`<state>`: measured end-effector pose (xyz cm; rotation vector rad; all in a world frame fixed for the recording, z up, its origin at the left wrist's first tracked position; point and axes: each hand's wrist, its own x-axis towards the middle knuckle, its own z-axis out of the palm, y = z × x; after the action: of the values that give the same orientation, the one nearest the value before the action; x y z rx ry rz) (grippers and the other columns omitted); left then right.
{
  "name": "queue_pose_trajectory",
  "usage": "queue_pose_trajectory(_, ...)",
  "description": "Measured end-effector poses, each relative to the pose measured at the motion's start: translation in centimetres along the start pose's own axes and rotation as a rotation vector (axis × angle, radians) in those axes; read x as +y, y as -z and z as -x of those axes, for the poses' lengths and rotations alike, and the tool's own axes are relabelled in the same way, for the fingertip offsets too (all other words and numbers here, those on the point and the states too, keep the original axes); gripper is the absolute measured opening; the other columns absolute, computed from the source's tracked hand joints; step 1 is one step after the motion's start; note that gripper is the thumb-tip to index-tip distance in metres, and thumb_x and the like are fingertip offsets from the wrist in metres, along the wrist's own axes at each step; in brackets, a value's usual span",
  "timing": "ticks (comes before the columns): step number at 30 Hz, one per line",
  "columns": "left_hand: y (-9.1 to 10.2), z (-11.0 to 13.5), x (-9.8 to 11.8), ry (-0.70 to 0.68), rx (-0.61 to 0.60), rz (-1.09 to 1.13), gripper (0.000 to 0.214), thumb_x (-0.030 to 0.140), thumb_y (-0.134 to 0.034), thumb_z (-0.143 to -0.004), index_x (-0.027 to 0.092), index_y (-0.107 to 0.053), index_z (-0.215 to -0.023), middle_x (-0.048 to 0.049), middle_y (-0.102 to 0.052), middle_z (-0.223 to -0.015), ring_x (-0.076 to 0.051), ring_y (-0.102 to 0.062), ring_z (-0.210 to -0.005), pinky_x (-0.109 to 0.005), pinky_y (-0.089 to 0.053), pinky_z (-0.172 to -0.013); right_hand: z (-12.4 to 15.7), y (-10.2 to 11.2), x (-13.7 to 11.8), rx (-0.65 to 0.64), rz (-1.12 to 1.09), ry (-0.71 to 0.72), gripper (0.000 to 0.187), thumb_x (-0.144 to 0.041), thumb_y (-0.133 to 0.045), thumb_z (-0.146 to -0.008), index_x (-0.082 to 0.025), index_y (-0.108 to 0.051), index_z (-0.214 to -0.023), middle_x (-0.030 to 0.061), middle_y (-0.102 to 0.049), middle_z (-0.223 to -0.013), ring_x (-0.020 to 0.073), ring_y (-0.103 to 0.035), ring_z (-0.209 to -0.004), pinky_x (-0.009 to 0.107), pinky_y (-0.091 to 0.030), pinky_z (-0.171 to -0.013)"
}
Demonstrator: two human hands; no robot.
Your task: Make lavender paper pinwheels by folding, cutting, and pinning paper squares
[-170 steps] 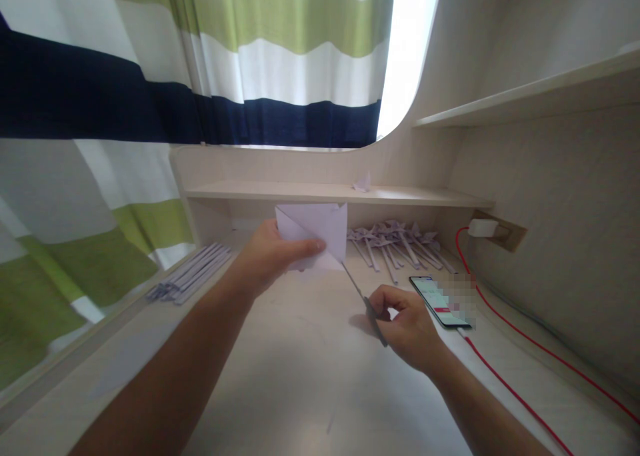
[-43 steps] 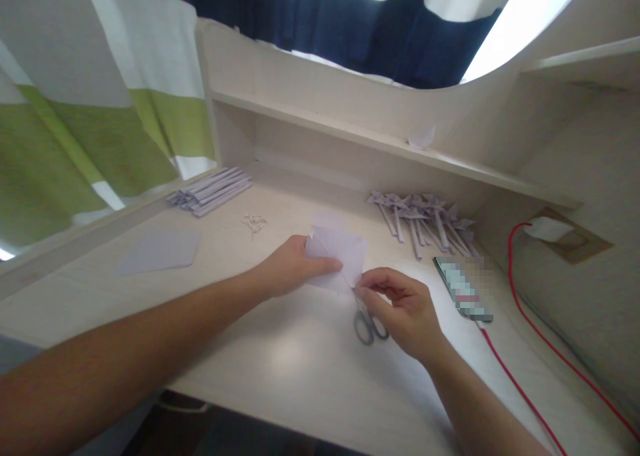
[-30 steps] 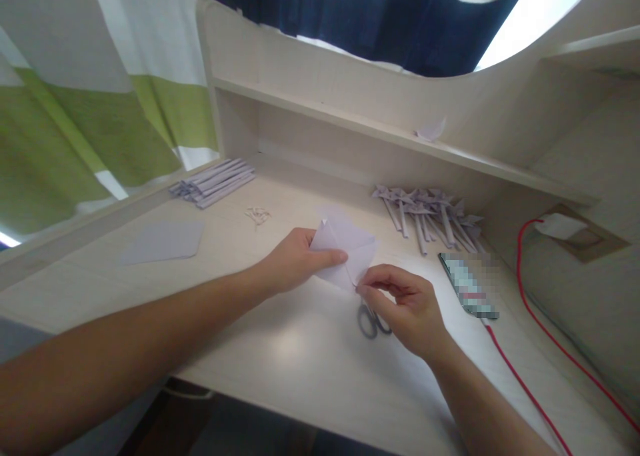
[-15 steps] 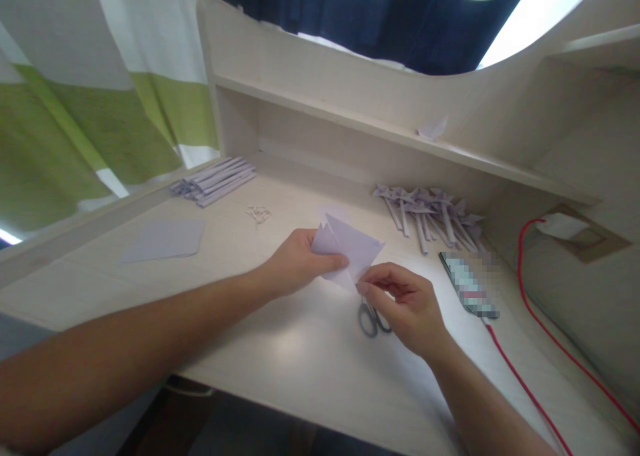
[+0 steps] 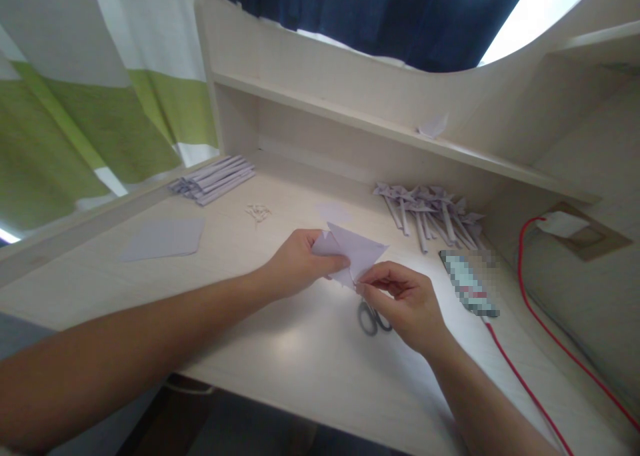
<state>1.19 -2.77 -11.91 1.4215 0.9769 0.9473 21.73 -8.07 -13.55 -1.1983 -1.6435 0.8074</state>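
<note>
My left hand grips a folded pale lilac paper just above the desk, thumb on top. My right hand pinches the paper's lower right corner between thumb and forefinger. A pair of scissors lies flat on the desk under my right hand, only its dark handles showing.
A phone on a red cable lies right of my hands. Several finished paper pieces are piled at the back. A stack of paper strips, a flat paper sheet and small scraps lie to the left. A shelf runs above.
Since 5.7 s ago the scissors went from my right hand to the desk and the paper came down. In the last second the paper has turned slightly in my fingers.
</note>
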Motion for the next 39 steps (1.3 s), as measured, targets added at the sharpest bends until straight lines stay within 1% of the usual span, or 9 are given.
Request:
queue_pose_trajectory(3, 0.01, -0.18, -0.43, 0.011, -0.025, 0.052, 0.011, 0.017, -0.076, -0.073, 0.012, -0.076, -0.083, -0.0047, -0.076, -0.078, -0.017, -0.069, -0.069, -0.026, -0.057, -0.061, 0.0, 0.0, 0.0, 0.01, 0.005, 0.012, 0.002, -0.021, -0.077, -0.078, -0.02, -0.075, -0.078, 0.0023, -0.076, -0.073, 0.0176, -0.071, -0.067, 0.029, -0.058, -0.064)
queue_pose_trajectory(6, 0.01, -0.4, -0.75, 0.036, -0.023, 0.092, 0.014, 0.016, -0.076, -0.075, 0.011, -0.076, -0.087, -0.0053, -0.077, -0.079, -0.017, -0.071, -0.07, -0.025, -0.059, -0.059, 0.0, 0.01, 0.07, 0.013, 0.009, 0.021, 0.002, -0.022, -0.077, -0.079, -0.02, -0.077, -0.081, 0.0024, -0.076, -0.075, 0.0172, -0.07, -0.066, 0.03, -0.058, -0.065)
queue_pose_trajectory(12, 0.06, -0.49, -0.73, 0.068, 0.004, 0.114, 0.017, 0.017, -0.078, -0.075, 0.01, -0.076, -0.091, -0.006, -0.077, -0.081, -0.017, -0.071, -0.07, -0.025, -0.06, -0.058, 0.0, -0.1, 0.2, 0.015, -0.017, 0.003, 0.004, -0.025, -0.079, -0.081, -0.021, -0.079, -0.084, 0.0029, -0.077, -0.076, 0.0174, -0.07, -0.067, 0.031, -0.059, -0.065)
queue_pose_trajectory(16, 0.04, -0.35, -0.72, 0.062, -0.006, 0.13, 0.019, 0.016, -0.077, -0.076, 0.01, -0.076, -0.093, -0.0063, -0.078, -0.082, -0.017, -0.072, -0.071, -0.024, -0.06, -0.058, 0.05, -0.12, 0.15, 0.013, -0.025, 0.013, 0.004, -0.02, -0.077, -0.08, -0.022, -0.079, -0.083, 0.0019, -0.077, -0.076, 0.0172, -0.07, -0.068, 0.031, -0.06, -0.067)
queue_pose_trajectory(19, -0.02, -0.24, -0.7, 0.065, -0.005, 0.138, 0.016, 0.015, -0.076, -0.077, 0.01, -0.076, -0.092, -0.006, -0.077, -0.081, -0.017, -0.072, -0.071, -0.024, -0.06, -0.058, 0.06, -0.02, 0.21, -0.001, -0.04, 0.058, 0.01, -0.015, -0.075, -0.079, -0.023, -0.079, -0.085, 0.0016, -0.078, -0.083, 0.018, -0.073, -0.075, 0.032, -0.061, -0.073)
queue_pose_trajectory(21, -0.05, -0.21, -0.68, 0.061, 0.0, 0.139, 0.014, 0.014, -0.075, -0.077, 0.01, -0.076, -0.09, -0.0058, -0.077, -0.079, -0.016, -0.072, -0.07, -0.024, -0.06, -0.058, 0.06, 0.07, 0.31, -0.014, -0.039, 0.069, 0.011, -0.015, -0.076, -0.079, -0.024, -0.078, -0.086, 0.0016, -0.078, -0.087, 0.0184, -0.073, -0.079, 0.032, -0.061, -0.076)
queue_pose_trajectory(26, -0.08, -0.27, -0.71, 0.047, 0.002, 0.142, 0.012, 0.015, -0.076, -0.077, 0.011, -0.076, -0.088, -0.0054, -0.077, -0.079, -0.016, -0.072, -0.069, -0.024, -0.06, -0.058, 0.14, 0.19, 0.39, -0.027, -0.019, 0.058, 0.007, -0.019, -0.076, -0.083, -0.024, -0.079, -0.086, 0.0011, -0.077, -0.083, 0.0167, -0.072, -0.074, 0.03, -0.061, -0.072)
queue_pose_trajectory(34, -0.27, -0.18, -0.68, 0.047, -0.014, 0.15, 0.008, 0.01, -0.076, -0.077, 0.01, -0.076, -0.085, -0.0031, -0.075, -0.074, -0.013, -0.069, -0.065, -0.021, -0.059, -0.055, -0.07, 0.08, 0.22, -0.006, -0.007, 0.055, 0.006, -0.018, -0.077, -0.081, -0.023, -0.078, -0.084, 0.0012, -0.078, -0.082, 0.0164, -0.073, -0.072, 0.027, -0.06, -0.068)
queue_pose_trajectory(39, -0.3, -0.09, -0.5, 0.055, -0.007, 0.152, 0.005, 0.008, -0.075, -0.077, 0.01, -0.076, -0.082, -0.0024, -0.075, -0.072, -0.012, -0.069, -0.063, -0.021, -0.058, -0.055, 0.1, 0.14, 0.28, 0.003, 0.017, 0.056, 0.006, -0.017, -0.076, -0.081, -0.023, -0.078, -0.083, 0.002, -0.078, -0.083, 0.0174, -0.073, -0.073, 0.029, -0.06, -0.069)
